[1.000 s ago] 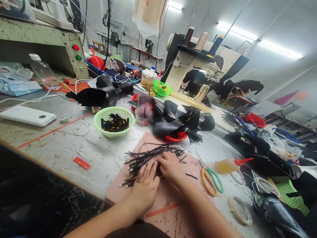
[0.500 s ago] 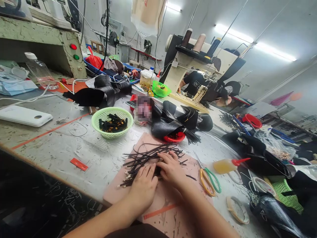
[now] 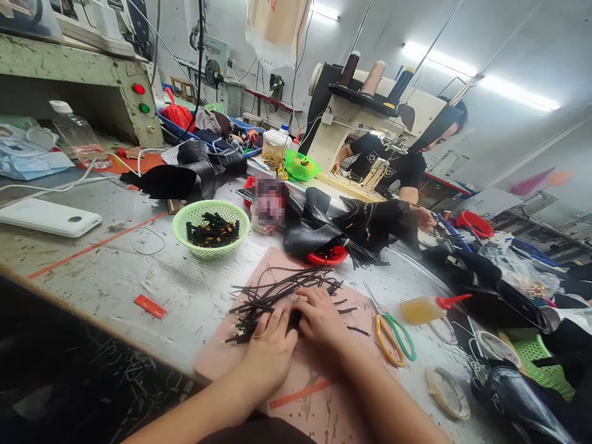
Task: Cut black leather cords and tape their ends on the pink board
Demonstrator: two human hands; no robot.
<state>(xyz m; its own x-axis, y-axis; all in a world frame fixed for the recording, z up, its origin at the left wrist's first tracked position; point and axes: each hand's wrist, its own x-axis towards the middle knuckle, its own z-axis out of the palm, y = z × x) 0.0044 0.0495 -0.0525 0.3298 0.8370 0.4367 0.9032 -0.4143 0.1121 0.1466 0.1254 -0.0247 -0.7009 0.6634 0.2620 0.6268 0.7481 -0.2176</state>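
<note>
On the near edge of a long, scuffed grey metal table (image 3: 115,271), a worn pink rectangular mat (image 3: 324,401) lies under a loose pile of thin black cords with pale tips (image 3: 277,291). Both hands rest on the near right part of that pile. The left hand (image 3: 271,348) lies palm down with its fingers (image 3: 272,320) stretched loosely over the cords, gripping nothing. The right hand (image 3: 321,320) sits just beside it, its fingers (image 3: 305,302) curled down onto the cords; whether they pinch one cannot be told. Just right of the mat lie scissors with yellow and green handles (image 3: 393,336), and beyond them a small yellowish squeeze bottle with a red nozzle (image 3: 425,308) on its side. To the far left of the pile stands a round light-green plastic basket (image 3: 211,213) holding short black pieces. Well apart to the left is a flat white rectangular device (image 3: 49,217), and a thin orange line (image 3: 97,245) runs across the tabletop. A small red tag (image 3: 150,306) lies near the table's front edge. Behind the pile, black leather pieces (image 3: 319,231) are heaped. At the far side stands a cream sewing machine with thread spools on top (image 3: 365,111), and a person in a black shirt (image 3: 398,166) is at it. Fluorescent tubes (image 3: 481,77) light the pale walls.
</note>
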